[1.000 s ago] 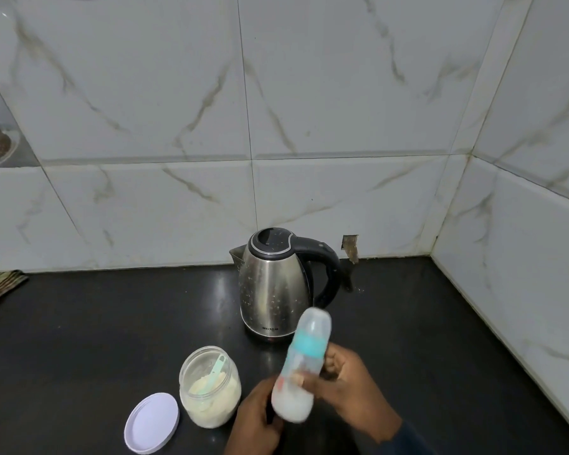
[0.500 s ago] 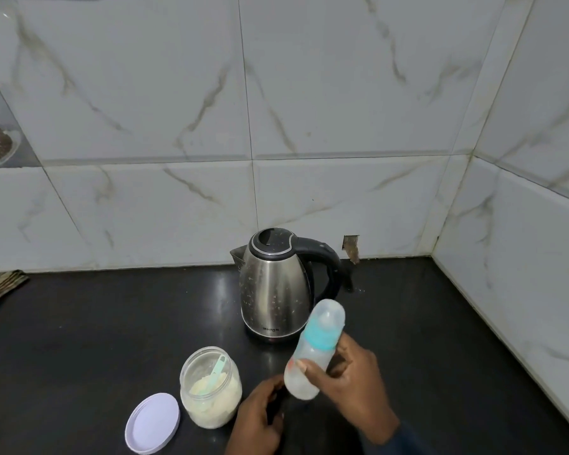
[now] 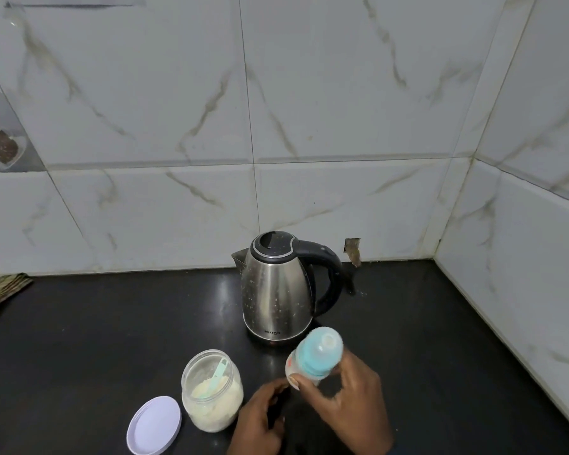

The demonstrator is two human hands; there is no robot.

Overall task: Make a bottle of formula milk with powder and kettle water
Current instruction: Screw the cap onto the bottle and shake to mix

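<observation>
My right hand (image 3: 349, 405) grips a baby bottle (image 3: 316, 356) with a teal collar and clear cap. It holds the bottle above the black counter (image 3: 112, 339), with the cap tipped toward the camera. My left hand (image 3: 260, 418) hovers just left of it, fingers loosely curled, holding nothing. An open clear jar of formula powder (image 3: 212, 392) with a teal scoop (image 3: 219, 372) inside stands to the left. Behind the bottle stands a steel kettle (image 3: 276, 290) with a black handle and its lid closed.
The jar's white lid (image 3: 154, 425) lies flat on the counter left of the jar. Marble-tiled walls close off the back and the right side. A folded cloth (image 3: 4, 290) lies at the far left edge.
My right hand has swung the bottle up and to the right, turning its cap toward me. My left hand has come off the bottle's base and stays low.
</observation>
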